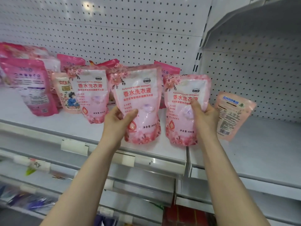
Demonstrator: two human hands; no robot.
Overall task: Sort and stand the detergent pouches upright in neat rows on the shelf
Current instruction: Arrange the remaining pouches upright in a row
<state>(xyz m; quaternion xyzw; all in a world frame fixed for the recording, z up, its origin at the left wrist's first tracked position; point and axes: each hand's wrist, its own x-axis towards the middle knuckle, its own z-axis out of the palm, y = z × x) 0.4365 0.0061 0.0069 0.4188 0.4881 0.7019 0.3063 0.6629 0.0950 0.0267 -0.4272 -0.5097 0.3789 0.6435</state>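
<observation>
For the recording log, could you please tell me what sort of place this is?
Most likely a shop aisle: a white shelf with pegboard backing, label holders on its front edge, and matching pink detergent pouches.

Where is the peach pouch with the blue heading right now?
In the head view, the peach pouch stands tilted on the right shelf section, just right of the floral pouch gripped by the right hand.

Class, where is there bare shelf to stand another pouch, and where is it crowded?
Free: the shelf right of the peach pouch, and its front strip left of the left hand. Crowded: overlapping pink pouches back left.
</observation>
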